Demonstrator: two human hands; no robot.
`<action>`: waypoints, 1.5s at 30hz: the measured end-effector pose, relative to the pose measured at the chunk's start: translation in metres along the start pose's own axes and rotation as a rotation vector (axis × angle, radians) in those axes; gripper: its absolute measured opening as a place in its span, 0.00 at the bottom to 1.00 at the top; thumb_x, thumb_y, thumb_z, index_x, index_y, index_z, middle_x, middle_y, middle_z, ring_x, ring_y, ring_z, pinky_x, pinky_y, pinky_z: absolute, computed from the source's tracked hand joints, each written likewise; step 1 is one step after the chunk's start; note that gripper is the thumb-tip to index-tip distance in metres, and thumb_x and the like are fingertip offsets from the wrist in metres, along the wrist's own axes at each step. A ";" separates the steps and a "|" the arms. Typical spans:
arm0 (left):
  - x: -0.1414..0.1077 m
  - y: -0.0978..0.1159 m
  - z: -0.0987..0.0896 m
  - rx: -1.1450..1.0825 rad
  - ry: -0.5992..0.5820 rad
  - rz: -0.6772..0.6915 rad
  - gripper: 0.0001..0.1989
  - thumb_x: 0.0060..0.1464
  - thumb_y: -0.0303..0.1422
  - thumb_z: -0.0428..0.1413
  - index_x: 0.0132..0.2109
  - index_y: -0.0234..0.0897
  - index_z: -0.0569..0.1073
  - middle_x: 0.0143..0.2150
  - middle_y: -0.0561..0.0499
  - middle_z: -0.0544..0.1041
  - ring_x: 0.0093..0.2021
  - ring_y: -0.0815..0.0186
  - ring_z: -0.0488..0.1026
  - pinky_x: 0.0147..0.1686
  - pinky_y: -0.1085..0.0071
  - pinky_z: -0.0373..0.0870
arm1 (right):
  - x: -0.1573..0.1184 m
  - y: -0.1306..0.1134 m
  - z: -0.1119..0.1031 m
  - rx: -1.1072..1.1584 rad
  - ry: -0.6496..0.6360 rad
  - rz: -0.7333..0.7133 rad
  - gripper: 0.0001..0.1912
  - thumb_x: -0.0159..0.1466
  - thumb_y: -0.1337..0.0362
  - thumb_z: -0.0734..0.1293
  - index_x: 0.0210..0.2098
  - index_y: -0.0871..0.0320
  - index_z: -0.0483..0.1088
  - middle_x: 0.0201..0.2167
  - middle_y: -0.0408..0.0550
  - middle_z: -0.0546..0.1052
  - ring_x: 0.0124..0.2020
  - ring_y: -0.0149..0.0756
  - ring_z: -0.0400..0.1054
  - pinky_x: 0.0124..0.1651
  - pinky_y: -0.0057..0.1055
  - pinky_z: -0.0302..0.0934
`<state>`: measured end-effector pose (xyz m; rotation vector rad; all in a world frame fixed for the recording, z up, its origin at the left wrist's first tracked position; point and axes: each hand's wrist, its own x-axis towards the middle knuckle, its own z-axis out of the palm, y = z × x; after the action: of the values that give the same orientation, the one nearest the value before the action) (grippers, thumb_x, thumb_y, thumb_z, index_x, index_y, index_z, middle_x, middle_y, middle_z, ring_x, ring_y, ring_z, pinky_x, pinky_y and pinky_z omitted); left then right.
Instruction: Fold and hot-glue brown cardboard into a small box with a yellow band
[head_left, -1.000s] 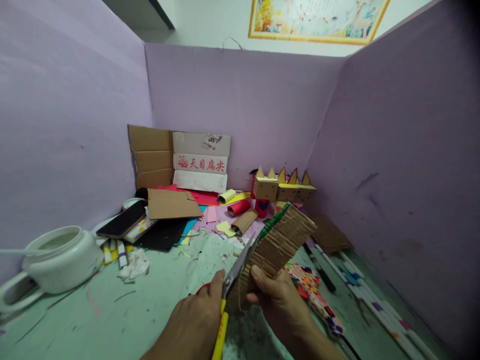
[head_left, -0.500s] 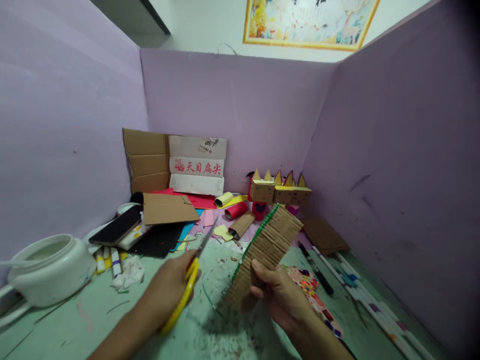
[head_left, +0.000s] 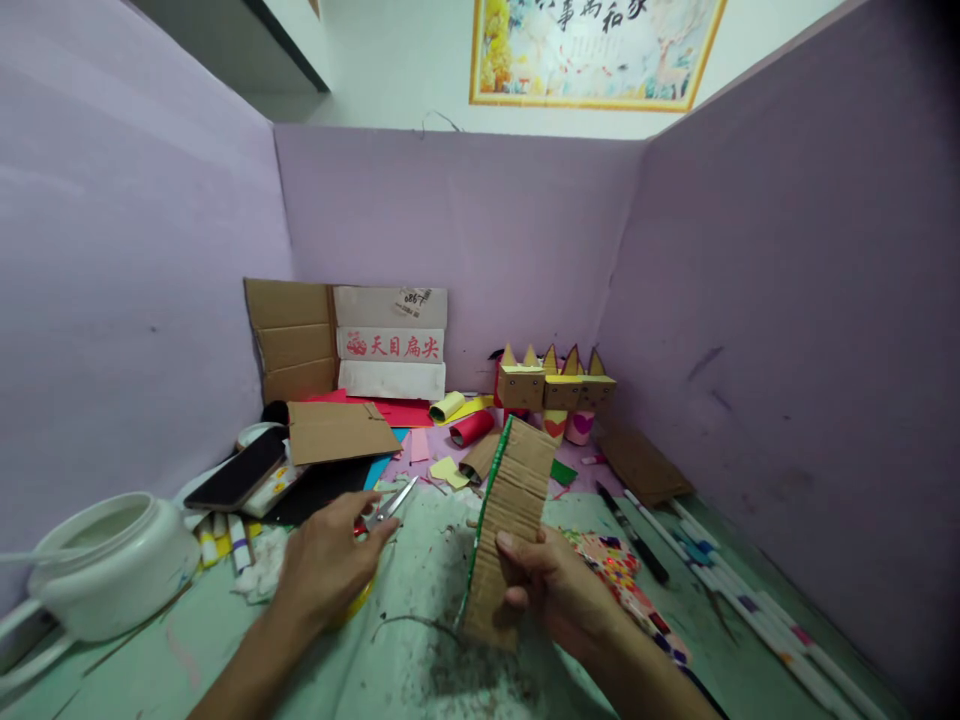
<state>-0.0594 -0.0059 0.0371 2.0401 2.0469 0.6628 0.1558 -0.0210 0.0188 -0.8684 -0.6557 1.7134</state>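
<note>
My left hand (head_left: pixel 326 560) is closed on a pair of scissors (head_left: pixel 394 503) with red and yellow handles, low over the table. The metal blades point up and to the right, a little apart; part of the yellow handle shows below the palm. Between thumb and fingers, my right hand (head_left: pixel 559 590) pinches a strip of corrugated cardboard (head_left: pixel 517 490) near its lower end. The strip stands nearly upright, with a green band along its left edge. A gap separates the scissors from the cardboard.
A white pot (head_left: pixel 112 565) and a phone (head_left: pixel 238 468) are at the left. Cardboard sheets (head_left: pixel 341 432) and paper rolls (head_left: pixel 471 428) lie further back, near cardboard cat-eared figures (head_left: pixel 562 390). A black pen (head_left: pixel 634 535) and long white sticks (head_left: pixel 739 600) lie at the right.
The scissors have dropped from a steep raised angle to a lower one, their blades now parted. The cardboard strip has turned more upright and shifted left. The view has tilted slightly upward.
</note>
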 end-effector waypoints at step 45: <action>-0.021 0.018 0.059 -1.099 -0.372 -0.156 0.26 0.38 0.55 0.60 0.21 0.34 0.66 0.13 0.59 0.60 0.12 0.79 0.52 0.11 0.81 0.47 | 0.009 0.029 -0.005 -0.127 -0.390 0.173 0.28 0.52 0.56 0.71 0.48 0.62 0.63 0.31 0.53 0.78 0.23 0.34 0.74 0.14 0.19 0.62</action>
<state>-0.0169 -0.0166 -0.0116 1.2089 1.1585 0.9763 0.1420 -0.0211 -0.0092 -0.6968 -0.9809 2.0393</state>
